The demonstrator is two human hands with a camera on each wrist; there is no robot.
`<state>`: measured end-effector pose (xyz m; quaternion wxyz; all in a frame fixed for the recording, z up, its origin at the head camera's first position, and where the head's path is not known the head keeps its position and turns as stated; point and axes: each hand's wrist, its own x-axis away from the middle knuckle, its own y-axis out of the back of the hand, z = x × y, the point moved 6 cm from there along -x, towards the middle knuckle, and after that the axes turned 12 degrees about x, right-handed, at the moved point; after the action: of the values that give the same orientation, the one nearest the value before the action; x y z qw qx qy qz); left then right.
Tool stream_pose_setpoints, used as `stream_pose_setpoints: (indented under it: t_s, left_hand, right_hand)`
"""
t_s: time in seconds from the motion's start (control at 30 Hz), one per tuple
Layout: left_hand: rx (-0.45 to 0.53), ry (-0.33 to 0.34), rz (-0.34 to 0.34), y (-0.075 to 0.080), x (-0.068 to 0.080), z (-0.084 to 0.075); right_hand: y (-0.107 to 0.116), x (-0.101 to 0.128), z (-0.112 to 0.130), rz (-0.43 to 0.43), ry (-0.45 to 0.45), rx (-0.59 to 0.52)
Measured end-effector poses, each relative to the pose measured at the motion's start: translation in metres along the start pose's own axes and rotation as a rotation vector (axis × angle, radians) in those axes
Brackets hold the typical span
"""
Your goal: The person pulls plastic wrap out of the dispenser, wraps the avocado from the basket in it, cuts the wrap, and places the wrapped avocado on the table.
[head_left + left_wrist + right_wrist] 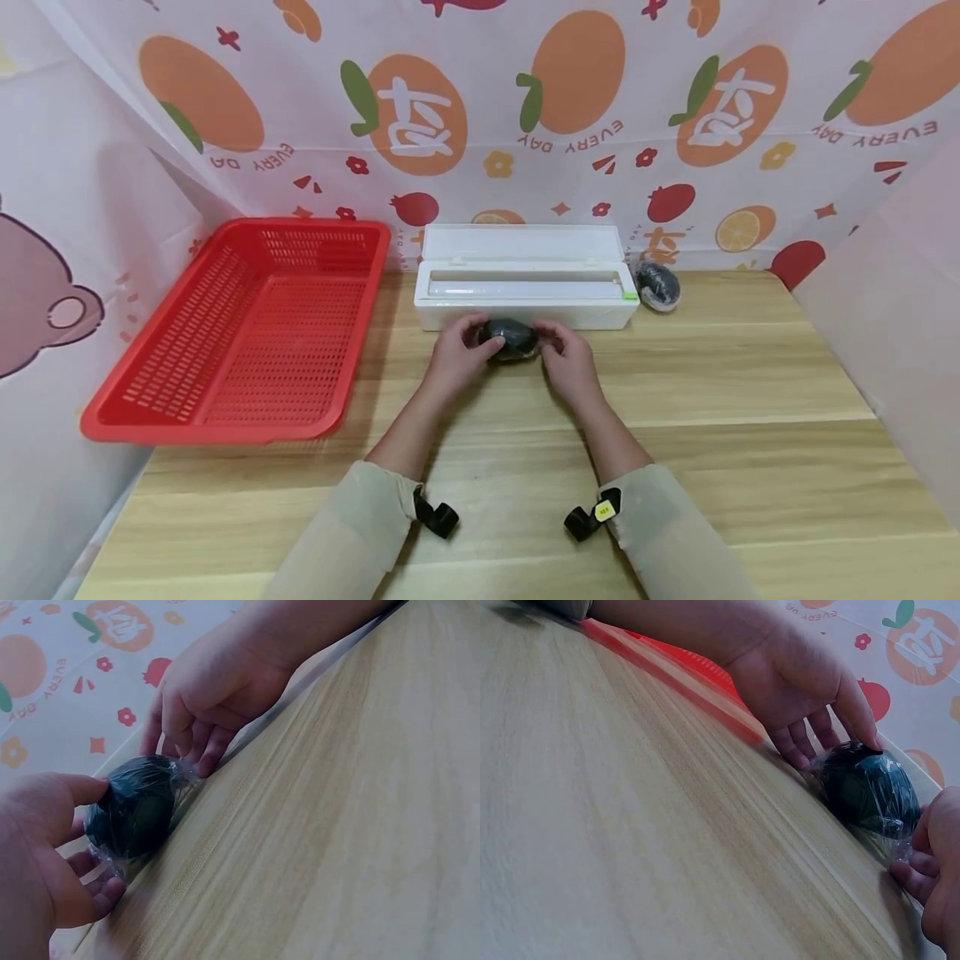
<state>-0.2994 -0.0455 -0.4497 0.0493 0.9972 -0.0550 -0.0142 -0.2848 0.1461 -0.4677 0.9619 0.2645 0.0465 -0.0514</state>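
A dark oval fruit (510, 340), avocado-like and wrapped in clear cling film, is between both hands close over the table, at the front of a white cling film box. My left hand (459, 354) holds its left end, the thumb on top and the fingers around the underside. At the other end, my right hand (570, 362) pinches the gathered cling film (900, 851) with thumb and fingers. Crinkled wrap and the fruit (139, 806) show in the left wrist view. The box (525, 317) has its lid raised, with a white roll (525, 289) inside.
A red perforated basket (348, 367) stands at the left of the wooden table (750, 500). Another film-wrapped dark fruit (660, 287) lies against the box's right end. Behind hangs a fruit-print cloth (480, 192); pale sheets flank both sides.
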Motion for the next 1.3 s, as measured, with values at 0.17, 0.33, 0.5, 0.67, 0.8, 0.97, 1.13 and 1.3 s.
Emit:
stream_pose_setpoints:
  t_s: [0.17, 0.33, 0.5, 0.67, 0.8, 0.97, 1.13, 1.3]
  left_hand:
    - [0.002, -0.002, -0.008, -0.001, 0.001, 0.0]
    - [-0.011, -0.011, -0.012, -0.002, 0.001, -0.004]
    - [-0.059, -0.018, -0.017, -0.002, 0.0, -0.008]
    - [-0.113, -0.042, -0.032, -0.002, 0.001, -0.01]
    - [-0.142, -0.079, -0.046, -0.001, 0.003, -0.012]
    - [-0.196, -0.112, -0.066, 0.001, 0.005, -0.012]
    - [-0.233, -0.105, -0.084, 0.003, 0.006, -0.01]
    - [-0.236, -0.117, -0.071, 0.001, 0.007, -0.009]
  right_hand:
    - [0.001, 0.001, 0.0, -0.001, 0.0, 0.014]
    - [0.007, 0.0, 0.004, -0.03, 0.031, -0.035]
    - [0.016, -0.001, 0.007, -0.074, 0.034, -0.113]
    - [0.021, 0.0, 0.006, -0.08, 0.002, -0.15]
    - [0.026, 0.0, 0.006, -0.123, 0.005, -0.152]
    - [0.041, 0.004, 0.01, -0.294, 0.095, -0.073]
    - [0.074, 0.004, 0.009, -0.43, 0.14, 0.106]
    - [0.111, -0.013, -0.002, -0.409, 0.161, 0.416]
